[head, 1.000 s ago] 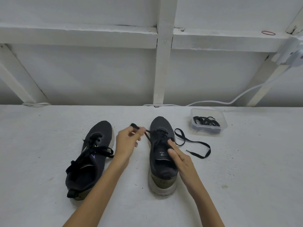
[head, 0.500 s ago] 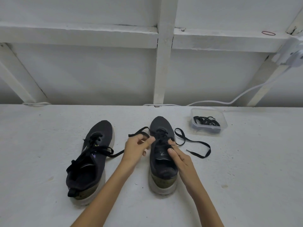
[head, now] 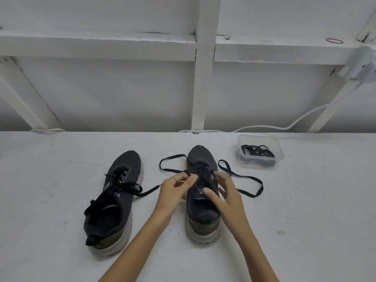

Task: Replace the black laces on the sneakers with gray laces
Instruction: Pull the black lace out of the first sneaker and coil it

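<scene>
Two black sneakers stand on the white surface, toes pointing away from me. The left sneaker (head: 114, 200) still has its black lace threaded, with loose ends trailing right. On the right sneaker (head: 201, 159), a black lace (head: 240, 177) is partly undone and loops out on both sides. My left hand (head: 175, 190) pinches that lace at the eyelets on the shoe's left side. My right hand (head: 225, 194) rests on the shoe's tongue and right side, fingers spread, steadying it.
A clear plastic container (head: 278, 153) holding a coil of dark laces sits at the back right. A white cable (head: 305, 117) runs along the wall to a socket. White wall beams rise behind the surface. Bare white surface surrounds the shoes.
My left hand let the lace end drop and moved right to the eyelets of the right sneaker. The lace now lies in a loop left of the shoe. My right hand shifted slightly.
</scene>
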Available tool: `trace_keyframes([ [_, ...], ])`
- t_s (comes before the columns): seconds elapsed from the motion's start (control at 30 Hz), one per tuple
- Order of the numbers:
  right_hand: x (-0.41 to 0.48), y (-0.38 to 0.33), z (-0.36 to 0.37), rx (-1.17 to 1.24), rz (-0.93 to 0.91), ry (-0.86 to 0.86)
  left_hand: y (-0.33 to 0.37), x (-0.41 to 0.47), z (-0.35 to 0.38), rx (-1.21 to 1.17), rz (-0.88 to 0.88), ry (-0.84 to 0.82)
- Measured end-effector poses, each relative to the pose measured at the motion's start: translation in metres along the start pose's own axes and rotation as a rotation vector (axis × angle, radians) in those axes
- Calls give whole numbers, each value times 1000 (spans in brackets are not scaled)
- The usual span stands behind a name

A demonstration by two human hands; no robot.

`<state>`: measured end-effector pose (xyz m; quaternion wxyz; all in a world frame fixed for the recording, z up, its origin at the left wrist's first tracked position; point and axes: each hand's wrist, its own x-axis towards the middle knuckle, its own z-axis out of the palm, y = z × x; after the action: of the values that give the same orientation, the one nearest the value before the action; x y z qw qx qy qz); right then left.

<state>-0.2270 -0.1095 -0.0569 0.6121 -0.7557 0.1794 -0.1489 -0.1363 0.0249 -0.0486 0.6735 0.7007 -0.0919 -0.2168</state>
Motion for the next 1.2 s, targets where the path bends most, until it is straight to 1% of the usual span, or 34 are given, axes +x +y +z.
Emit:
trace_keyframes([
  [0.07,5,-5,-4,-135,-120,22,-2,2,-1,20,21,31],
  [0.2,28,-17,-9,-599,-443,-119,-6,5,0,12,32,48],
  [0.27,38,-24,-6,-755,-500,-160,-10,4,2,2,38,69],
  [0.37,47,-30,-3,-864,-504,-222,-14,2,3,-33,47,107],
  [0.43,50,-28,-2,-868,-505,-238,-15,2,3,-36,50,127],
  [0.63,55,-27,-7,-757,-456,-293,-18,3,5,-40,47,161],
  [0.83,56,-26,-8,-676,-402,-287,-20,3,6,-9,72,186],
  [1.2,62,-35,-7,-705,-265,-312,-21,0,6,97,121,244],
])
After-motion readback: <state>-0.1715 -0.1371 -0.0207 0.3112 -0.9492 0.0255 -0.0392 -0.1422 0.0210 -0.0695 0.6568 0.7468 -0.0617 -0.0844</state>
